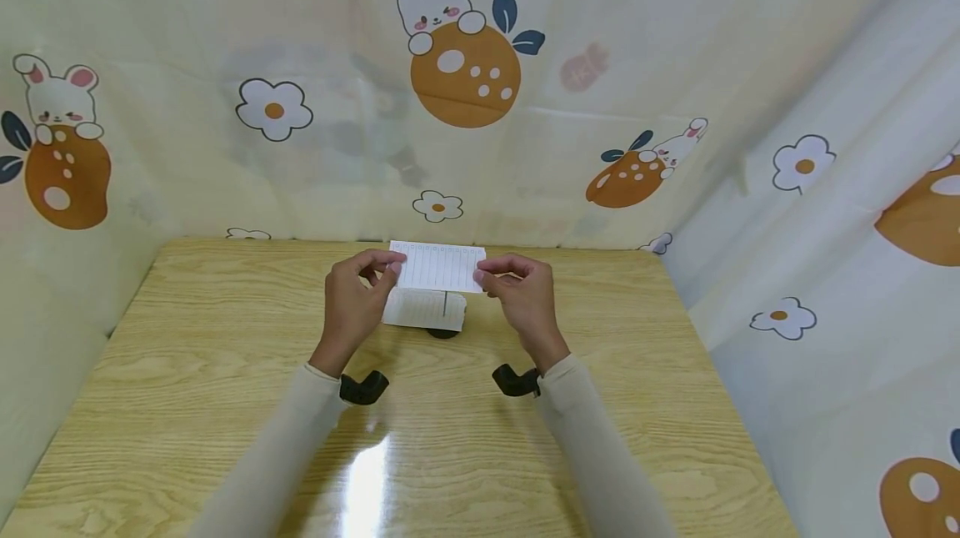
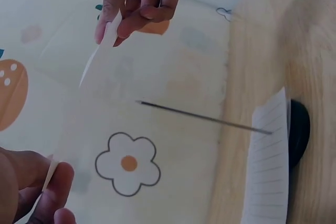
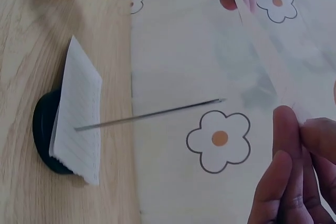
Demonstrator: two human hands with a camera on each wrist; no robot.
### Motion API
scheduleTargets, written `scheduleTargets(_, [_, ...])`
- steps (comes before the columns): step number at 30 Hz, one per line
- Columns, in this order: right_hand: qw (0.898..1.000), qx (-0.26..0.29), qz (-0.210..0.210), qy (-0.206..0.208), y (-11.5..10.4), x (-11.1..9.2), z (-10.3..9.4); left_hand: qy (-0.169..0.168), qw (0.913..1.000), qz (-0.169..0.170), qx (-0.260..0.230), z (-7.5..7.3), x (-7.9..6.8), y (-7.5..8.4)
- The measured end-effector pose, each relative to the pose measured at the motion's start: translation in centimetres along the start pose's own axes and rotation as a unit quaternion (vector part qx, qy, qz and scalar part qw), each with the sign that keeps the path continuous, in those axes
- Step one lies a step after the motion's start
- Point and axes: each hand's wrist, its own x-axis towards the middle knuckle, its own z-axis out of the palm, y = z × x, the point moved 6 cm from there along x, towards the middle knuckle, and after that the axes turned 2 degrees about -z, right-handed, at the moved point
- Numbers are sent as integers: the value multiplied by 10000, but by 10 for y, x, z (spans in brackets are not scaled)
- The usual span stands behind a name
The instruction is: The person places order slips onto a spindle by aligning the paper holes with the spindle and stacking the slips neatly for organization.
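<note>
A small white sheet of lined paper (image 1: 438,267) is stretched between my two hands, seen nearly edge-on in both wrist views. My left hand (image 1: 352,304) pinches its left end between thumb and fingers; my right hand (image 1: 528,304) pinches the right end likewise. Below and nearer to me stands a paper spike, its thin metal rod (image 2: 205,117) rising from a dark round base (image 3: 46,129). Several lined sheets (image 1: 420,309) are pierced on the rod and lie low against the base. In the wrist views the held sheet is apart from the rod's tip.
The wood-grain table (image 1: 225,404) reaches back to a printed curtain (image 1: 337,146) with rabbits and flowers. More curtain (image 1: 825,213) hangs along the right side. Black wrist mounts (image 1: 365,388) stick out inward from both wrists.
</note>
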Motion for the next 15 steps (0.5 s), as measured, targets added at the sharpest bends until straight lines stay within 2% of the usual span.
scheduleTargets(7, [9998,138,100,129,-1,9,10,-1,9998,-82,166,-2,14,-4])
scheduleTargets(15, [9991,74,351,241,11,20,16,-133,9976,-610,312,0,22,-17])
